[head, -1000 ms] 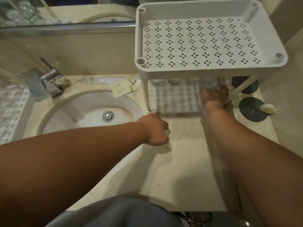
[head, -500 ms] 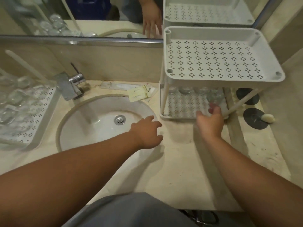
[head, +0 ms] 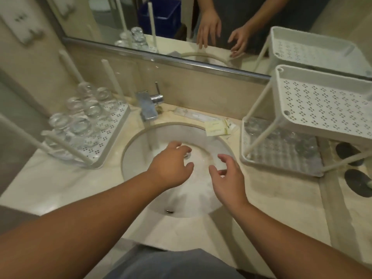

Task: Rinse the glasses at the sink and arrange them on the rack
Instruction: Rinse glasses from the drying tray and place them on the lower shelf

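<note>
Both my hands hover over the round white sink (head: 141,141) and hold nothing. My left hand (head: 171,168) has loosely bent fingers above the drain. My right hand (head: 227,176) is beside it, fingers spread and slightly curled. Several clear glasses (head: 80,117) stand upside down on a white perforated tray (head: 112,125) left of the sink. Right of the sink stands a white two-tier rack (head: 322,109); its lower shelf (head: 259,158) carries several glasses (head: 302,146), and its top shelf is bare.
A chrome faucet (head: 149,105) runs a stream of water into the basin. Small packets (head: 217,127) lie on the counter behind the sink. Two dark round coasters (head: 356,184) lie at the far right. A mirror (head: 201,27) spans the wall.
My right hand has let go of a glass on the rack's lower shelf and moved left over the sink. My left hand moved over the basin. The view swung left.
</note>
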The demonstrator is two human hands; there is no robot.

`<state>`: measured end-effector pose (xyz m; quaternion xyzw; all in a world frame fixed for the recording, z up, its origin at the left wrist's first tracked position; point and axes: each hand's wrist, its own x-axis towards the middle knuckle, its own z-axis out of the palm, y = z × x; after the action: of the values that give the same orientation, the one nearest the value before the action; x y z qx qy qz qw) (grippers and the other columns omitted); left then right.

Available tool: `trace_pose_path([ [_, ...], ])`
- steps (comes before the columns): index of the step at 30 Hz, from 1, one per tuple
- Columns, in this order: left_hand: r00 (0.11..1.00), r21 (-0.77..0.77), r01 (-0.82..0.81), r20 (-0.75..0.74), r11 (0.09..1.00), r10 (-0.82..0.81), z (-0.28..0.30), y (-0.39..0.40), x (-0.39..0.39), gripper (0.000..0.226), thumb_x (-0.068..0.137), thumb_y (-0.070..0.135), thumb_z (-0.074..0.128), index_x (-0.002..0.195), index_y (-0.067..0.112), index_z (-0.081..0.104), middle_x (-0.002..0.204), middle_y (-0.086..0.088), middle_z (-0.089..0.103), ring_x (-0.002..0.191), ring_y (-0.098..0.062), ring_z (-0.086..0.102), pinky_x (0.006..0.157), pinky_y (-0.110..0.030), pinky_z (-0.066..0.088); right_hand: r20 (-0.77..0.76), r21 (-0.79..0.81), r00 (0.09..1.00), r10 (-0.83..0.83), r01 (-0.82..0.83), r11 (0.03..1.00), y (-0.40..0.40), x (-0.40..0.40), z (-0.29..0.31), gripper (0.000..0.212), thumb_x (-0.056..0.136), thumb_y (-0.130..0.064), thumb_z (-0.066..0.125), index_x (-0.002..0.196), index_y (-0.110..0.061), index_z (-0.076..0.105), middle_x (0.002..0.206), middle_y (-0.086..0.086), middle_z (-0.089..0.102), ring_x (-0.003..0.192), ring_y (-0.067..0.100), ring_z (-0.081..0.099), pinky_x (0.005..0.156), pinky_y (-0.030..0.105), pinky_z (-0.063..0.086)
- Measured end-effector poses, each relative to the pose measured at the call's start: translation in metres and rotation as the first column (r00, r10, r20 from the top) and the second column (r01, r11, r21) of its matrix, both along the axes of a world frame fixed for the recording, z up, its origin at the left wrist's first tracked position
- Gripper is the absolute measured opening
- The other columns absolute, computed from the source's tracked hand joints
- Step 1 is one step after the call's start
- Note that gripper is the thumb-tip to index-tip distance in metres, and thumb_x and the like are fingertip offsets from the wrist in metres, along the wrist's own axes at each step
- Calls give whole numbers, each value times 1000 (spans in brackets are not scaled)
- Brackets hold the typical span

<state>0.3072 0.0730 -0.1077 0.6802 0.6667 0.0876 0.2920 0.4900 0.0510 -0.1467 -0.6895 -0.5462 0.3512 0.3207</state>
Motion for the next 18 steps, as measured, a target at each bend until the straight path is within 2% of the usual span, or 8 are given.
trace_pose_path([
  [4,997,37,-78,3,996,78,12,-4,-56,50,92,42,58,140,31,49,158,1,27,123,-18,55,101,-31,40,-25,30,996,82,-81,996,11,-57,13,33,90,-38,61,120,-42,48,123,-20,48,87,-7,57,66,1,40],
  [7,993,101,-116,15,988,115,26,-3,-94,50,92,43,58,140,31,50,156,2,29,122,-17,55,100,-27,38,-56,76,989,136,-131,988,18,-99,24,32,91,-36,62,118,-44,47,122,-19,48,89,-7,57,68,1,40],
  [11,991,213,-137,28,967,134,50,-2,-143,48,92,42,58,138,30,52,151,3,34,110,-16,60,92,-28,44,-78,129,974,212,-201,971,27,-155,40,36,90,-35,62,123,-41,50,121,-23,47,87,-9,57,64,4,41],
  [14,979,277,-198,95,940,178,69,1,-179,46,91,38,62,135,29,55,147,4,39,102,-16,62,93,-31,48,-44,179,956,290,-278,944,36,-195,52,41,90,-37,63,128,-37,50,123,-21,46,84,-9,60,68,8,40],
  [18,946,336,-300,221,893,235,92,8,-224,43,90,32,65,133,26,59,143,3,41,111,-17,61,101,-36,47,-37,223,922,386,-369,902,49,-244,67,45,88,-35,64,131,-35,48,131,-15,47,75,-4,64,69,8,42],
])
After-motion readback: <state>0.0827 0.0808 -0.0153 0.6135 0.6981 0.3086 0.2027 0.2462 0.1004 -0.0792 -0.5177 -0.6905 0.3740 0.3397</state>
